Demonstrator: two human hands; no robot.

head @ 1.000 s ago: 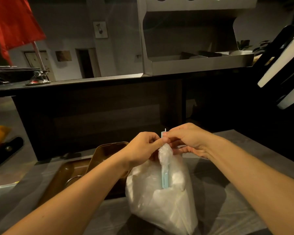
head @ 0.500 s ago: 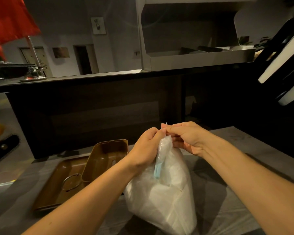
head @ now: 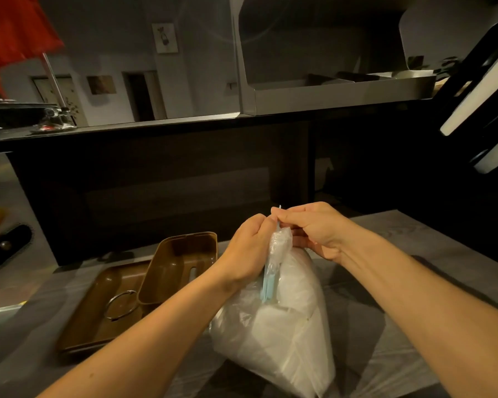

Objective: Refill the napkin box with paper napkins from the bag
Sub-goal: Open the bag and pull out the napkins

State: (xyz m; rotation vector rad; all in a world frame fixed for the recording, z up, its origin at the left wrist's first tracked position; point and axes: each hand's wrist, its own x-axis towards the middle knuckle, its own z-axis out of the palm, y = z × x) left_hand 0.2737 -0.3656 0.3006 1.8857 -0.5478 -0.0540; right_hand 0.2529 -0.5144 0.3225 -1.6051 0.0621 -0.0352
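A clear plastic bag full of white paper napkins stands on the grey table in front of me. Its neck is twisted tight, and a light blue tie hangs down from it. My left hand grips the twisted neck from the left. My right hand pinches the top of the neck from the right, fingertips meeting the left hand's. The brown napkin box lies open to the left of the bag, with its flat brown lid beside it; a metal ring sits on the lid.
The grey table spreads around the bag. A dark counter front rises behind it, with a steel shelf above. A red flag hangs at the top left. Black and white objects stand at the right edge.
Both hands stayed on the bag's neck and twisted it slightly. The blue tie hangs tilted to the left, lower along the bag. The camera dipped a little.
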